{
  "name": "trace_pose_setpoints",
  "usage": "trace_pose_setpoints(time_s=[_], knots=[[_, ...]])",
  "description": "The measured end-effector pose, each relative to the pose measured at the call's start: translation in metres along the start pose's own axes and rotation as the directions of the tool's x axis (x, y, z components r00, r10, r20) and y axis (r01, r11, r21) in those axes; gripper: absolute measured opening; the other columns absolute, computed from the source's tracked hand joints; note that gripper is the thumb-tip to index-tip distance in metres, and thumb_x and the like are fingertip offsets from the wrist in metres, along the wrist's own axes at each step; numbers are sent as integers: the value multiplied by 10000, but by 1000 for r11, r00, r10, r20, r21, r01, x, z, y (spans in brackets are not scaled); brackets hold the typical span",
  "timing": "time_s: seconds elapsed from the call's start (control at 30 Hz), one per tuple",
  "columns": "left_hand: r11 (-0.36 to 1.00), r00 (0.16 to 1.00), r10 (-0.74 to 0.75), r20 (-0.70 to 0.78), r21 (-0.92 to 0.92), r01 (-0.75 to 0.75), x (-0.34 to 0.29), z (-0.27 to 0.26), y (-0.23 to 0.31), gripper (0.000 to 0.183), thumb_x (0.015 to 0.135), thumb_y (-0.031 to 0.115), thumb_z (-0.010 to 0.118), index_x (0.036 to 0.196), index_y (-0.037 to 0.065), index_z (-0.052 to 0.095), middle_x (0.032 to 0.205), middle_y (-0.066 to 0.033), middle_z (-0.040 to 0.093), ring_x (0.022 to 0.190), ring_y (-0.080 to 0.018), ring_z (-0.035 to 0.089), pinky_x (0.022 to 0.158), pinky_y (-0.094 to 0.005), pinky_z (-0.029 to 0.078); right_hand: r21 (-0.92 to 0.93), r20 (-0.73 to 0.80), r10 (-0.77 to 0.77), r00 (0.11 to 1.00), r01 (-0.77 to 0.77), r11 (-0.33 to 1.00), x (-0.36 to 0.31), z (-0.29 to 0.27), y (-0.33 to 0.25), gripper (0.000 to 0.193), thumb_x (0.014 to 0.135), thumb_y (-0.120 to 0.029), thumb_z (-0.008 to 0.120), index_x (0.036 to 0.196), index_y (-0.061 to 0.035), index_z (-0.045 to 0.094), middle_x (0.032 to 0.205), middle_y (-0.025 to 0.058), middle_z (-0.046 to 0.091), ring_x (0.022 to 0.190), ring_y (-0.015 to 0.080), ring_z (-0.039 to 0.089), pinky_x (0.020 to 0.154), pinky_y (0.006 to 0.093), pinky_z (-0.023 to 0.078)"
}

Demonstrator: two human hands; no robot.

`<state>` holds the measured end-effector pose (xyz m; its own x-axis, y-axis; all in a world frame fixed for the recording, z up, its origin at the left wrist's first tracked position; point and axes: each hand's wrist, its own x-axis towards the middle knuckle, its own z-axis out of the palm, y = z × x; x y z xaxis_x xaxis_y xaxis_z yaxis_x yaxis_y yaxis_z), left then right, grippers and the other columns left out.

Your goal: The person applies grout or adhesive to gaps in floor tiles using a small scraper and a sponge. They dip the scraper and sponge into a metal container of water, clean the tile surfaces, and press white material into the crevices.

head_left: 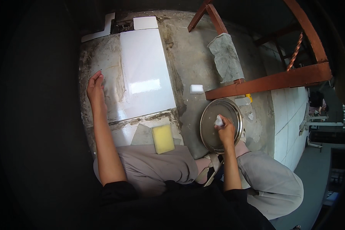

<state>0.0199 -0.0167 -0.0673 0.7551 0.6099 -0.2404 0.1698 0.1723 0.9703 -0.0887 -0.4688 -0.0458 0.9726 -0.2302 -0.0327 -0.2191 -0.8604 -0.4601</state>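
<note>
The right hand grips a white lump, partly hidden, over the pan. The left hand curls; whether it pinches anything, I cannot tell.

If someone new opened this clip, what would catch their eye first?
Probably the big glossy white panel, left of centre and shining with reflected light, with a bright yellow sponge below it in the view. To the right, the right hand holds something small and white over a round metal tray. Beyond that, a grey cloth hangs on a reddish-brown wooden frame.
</note>
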Motion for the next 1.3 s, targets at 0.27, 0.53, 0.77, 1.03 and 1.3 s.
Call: trace_pose_setpoints(time_s=[0.27,0.53,0.77,1.03,1.3], knots=[[1000,1000,4,4,5,-4,0,-1,-1,303,906,217,576,1180,92,614,1196,-26,596,1082,-125,507,923,-293,340,8,-69,30,997,-30,1000,-1,-2,-17,134,831,-59,620,949,-5,651,892,179,650,806,360,631,736,396,482],[1000,1000,-8,-2,0,8,-1,-2,1,306,904,214,575,1181,89,612,1196,-25,591,1099,-126,503,935,-296,337,220,-192,89,977,-46,974,6,-35,-54,111,902,-89,577,877,6,628,778,79,633,682,153,569,636,278,439],[1000,1000,-11,4,-5,11,0,0,0,304,903,219,577,1178,95,614,1197,-25,591,1097,-127,503,940,-300,332,527,-165,227,960,-108,843,13,-44,-49,126,895,-86,593,988,-49,668,857,37,601,695,114,504,642,268,427],[1000,1000,-14,-11,-5,14,-1,0,1,300,906,216,575,1175,90,616,1206,-31,592,1105,-137,507,940,-297,336,20,-6,39,999,-39,999,-2,-5,-13,354,739,-3,702,1075,-100,652,973,134,601,906,304,604,786,363,475],[1000,1000,-13,4,-7,13,-1,-2,0,308,907,219,574,1185,90,608,1220,-34,586,1123,-142,502,955,-311,335,21,-99,6,995,-4,1000,-6,9,-2,134,868,-80,603,970,-23,670,871,161,664,746,355,636,716,377,499]])
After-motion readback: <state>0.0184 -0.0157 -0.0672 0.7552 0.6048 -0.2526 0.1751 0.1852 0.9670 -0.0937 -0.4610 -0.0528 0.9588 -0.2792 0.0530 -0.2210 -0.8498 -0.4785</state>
